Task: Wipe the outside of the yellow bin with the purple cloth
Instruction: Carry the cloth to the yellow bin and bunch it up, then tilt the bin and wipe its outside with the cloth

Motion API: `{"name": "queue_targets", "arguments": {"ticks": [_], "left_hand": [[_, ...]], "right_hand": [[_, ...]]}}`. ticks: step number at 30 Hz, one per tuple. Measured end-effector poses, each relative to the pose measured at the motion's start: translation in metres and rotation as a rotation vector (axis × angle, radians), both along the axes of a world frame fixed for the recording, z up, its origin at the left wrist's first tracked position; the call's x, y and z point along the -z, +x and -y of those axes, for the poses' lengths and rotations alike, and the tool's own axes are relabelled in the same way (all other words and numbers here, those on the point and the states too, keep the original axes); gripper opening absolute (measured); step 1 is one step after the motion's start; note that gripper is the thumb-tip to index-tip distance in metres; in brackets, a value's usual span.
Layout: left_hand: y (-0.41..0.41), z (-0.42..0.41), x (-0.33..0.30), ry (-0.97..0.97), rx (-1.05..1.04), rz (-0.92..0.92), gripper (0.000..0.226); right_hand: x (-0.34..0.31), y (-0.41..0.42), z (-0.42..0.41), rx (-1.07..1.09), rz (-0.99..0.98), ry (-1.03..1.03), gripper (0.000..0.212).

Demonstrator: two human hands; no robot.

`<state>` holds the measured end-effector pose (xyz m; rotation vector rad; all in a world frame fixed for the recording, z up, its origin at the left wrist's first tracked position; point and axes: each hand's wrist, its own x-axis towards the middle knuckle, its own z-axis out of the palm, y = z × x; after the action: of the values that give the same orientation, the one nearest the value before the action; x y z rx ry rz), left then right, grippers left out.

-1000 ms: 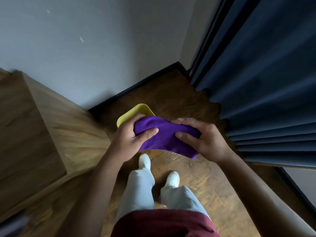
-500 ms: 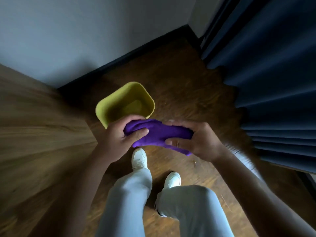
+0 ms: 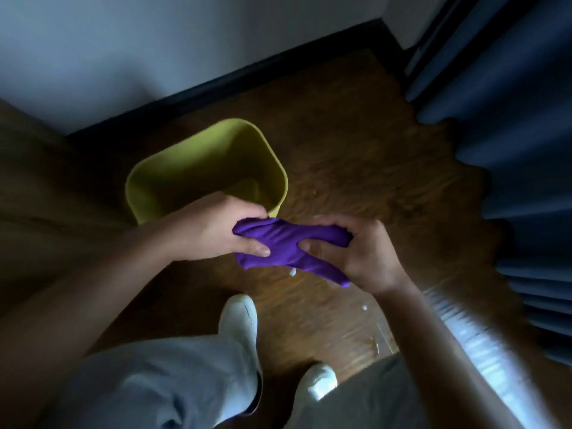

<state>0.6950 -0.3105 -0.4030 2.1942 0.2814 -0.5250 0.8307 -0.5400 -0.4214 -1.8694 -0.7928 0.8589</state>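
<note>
The yellow bin (image 3: 173, 171) stands upright on the wooden floor near the dark skirting board, its open top facing me and its inside looking empty. Both hands hold the purple cloth (image 3: 288, 246) bunched between them, just in front of the bin's near right corner and above the floor. My left hand (image 3: 216, 230) grips the cloth's left end and covers part of the bin's near rim. My right hand (image 3: 362, 252) pinches the right end, with a tail of cloth hanging below it. The cloth does not touch the bin.
A wooden furniture panel (image 3: 46, 196) rises close on the left of the bin. Dark blue curtains (image 3: 510, 134) hang on the right. My legs in pale trousers and white shoes (image 3: 240, 320) are bent below the hands. Small pale bits (image 3: 292, 272) lie on the floor.
The view has tipped down and come closer, so the whole bin opening now shows. My knees have bent. Both hands have kept hold of the cloth and bunched it tighter.
</note>
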Motion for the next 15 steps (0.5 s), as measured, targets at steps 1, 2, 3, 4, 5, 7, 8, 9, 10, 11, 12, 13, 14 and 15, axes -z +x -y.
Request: {"name": "queue_targets", "arguments": {"ticks": [1, 2, 3, 4, 5, 7, 8, 9, 10, 11, 12, 13, 14, 15], "left_hand": [[0.004, -0.001, 0.007, 0.023, 0.022, 0.008, 0.028], [0.007, -0.002, 0.012, 0.041, 0.039, 0.013, 0.028], [0.010, -0.003, 0.017, 0.054, 0.052, 0.024, 0.027], [0.012, -0.004, 0.022, 0.066, 0.059, 0.043, 0.025], [0.013, -0.006, 0.027, 0.075, 0.054, 0.063, 0.024], [0.009, -0.007, 0.035, 0.097, 0.017, 0.100, 0.023], [0.008, -0.009, 0.037, 0.111, -0.001, 0.112, 0.023], [0.007, -0.012, 0.039, 0.123, -0.021, 0.119, 0.021], [0.004, -0.012, 0.039, 0.139, -0.044, 0.127, 0.021], [0.001, -0.013, 0.040, 0.150, -0.066, 0.136, 0.021], [-0.002, -0.013, 0.039, 0.153, -0.089, 0.148, 0.022], [-0.005, -0.013, 0.039, 0.149, -0.110, 0.157, 0.023], [-0.008, -0.010, 0.039, 0.139, -0.128, 0.164, 0.025], [-0.011, -0.008, 0.038, 0.130, -0.140, 0.168, 0.027]], "right_hand": [[0.010, 0.001, 0.000, -0.001, -0.011, 0.014, 0.030], [0.018, 0.002, 0.000, -0.012, -0.030, 0.026, 0.031], [0.024, 0.003, 0.001, -0.029, -0.053, 0.036, 0.031], [0.029, 0.005, 0.000, -0.045, -0.077, 0.053, 0.031], [0.033, 0.008, -0.001, -0.063, -0.092, 0.072, 0.033], [0.039, 0.011, -0.005, -0.111, -0.106, 0.084, 0.043], [0.041, 0.013, -0.007, -0.149, -0.092, 0.072, 0.049], [0.042, 0.014, -0.009, -0.195, -0.058, 0.052, 0.055], [0.044, 0.012, -0.011, -0.232, -0.021, 0.043, 0.058], [0.047, 0.010, -0.012, -0.244, 0.013, 0.049, 0.058], [0.051, 0.008, -0.013, -0.228, 0.046, 0.070, 0.055], [0.055, 0.007, -0.013, -0.191, 0.079, 0.103, 0.049], [0.058, 0.005, -0.012, -0.154, 0.100, 0.142, 0.041], [0.061, 0.003, -0.010, -0.125, 0.093, 0.178, 0.034]]}}
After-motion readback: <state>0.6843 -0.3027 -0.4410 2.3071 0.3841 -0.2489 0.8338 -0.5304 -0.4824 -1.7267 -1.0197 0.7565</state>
